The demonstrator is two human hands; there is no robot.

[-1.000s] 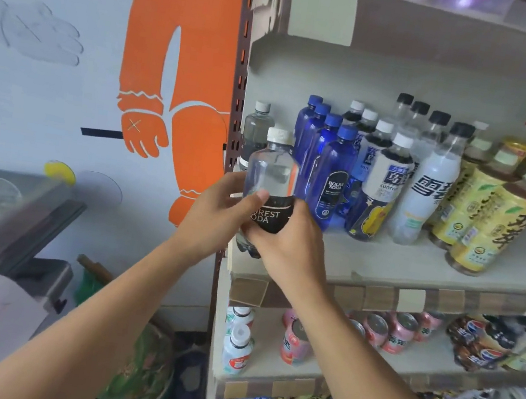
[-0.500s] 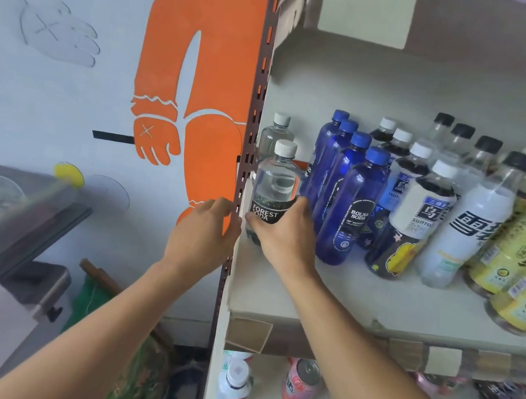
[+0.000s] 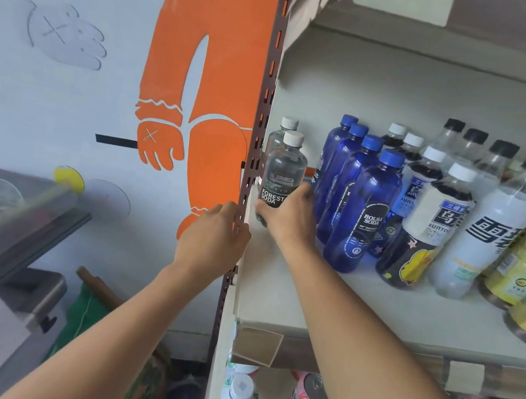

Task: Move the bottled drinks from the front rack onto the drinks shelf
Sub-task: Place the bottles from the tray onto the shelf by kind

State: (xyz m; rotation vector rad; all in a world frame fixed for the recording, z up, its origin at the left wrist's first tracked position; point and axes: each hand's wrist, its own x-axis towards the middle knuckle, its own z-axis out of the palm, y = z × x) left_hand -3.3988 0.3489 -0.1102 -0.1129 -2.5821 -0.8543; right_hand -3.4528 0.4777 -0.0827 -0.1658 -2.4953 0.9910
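Fingers [image 3: 261, 211] of the right hand [image 3: 289, 218] are wrapped round the lower body of the clear Forest Soda bottle [image 3: 282, 176], the thumb hidden behind the label side, so the hand is plainly grasping it. The bottle stands upright at the far left end of the drinks shelf [image 3: 358, 309], close against the perforated brown upright post [image 3: 257, 150], with a second clear white-capped bottle [image 3: 281, 133] just behind it. Whether its base is fully seated on the shelf board cannot be told, since the hand covers it.

The step in hand looks like the placing itself: setting this bottle down in the left-hand row, in front of its twin and just beside the row of blue Bolsa Soda bottles [image 3: 364, 211]. The next move calls for letting the base settle flat, then loosening the grip and drawing the hand straight back toward the shelf's front edge without knocking the nearest blue bottle, which the back of the hand nearly touches.

The right forearm reaches in from the lower right, across the shelf's front edge, wrist slightly bent toward the post. The left hand [image 3: 215, 236] is raised outside the left edge of the shelf, its loosely curled fingers resting on the post and holding nothing, apparently steadying. Further right on the same shelf stand Suntory bottles [image 3: 421, 229] and black-capped white drinks [image 3: 486, 229].
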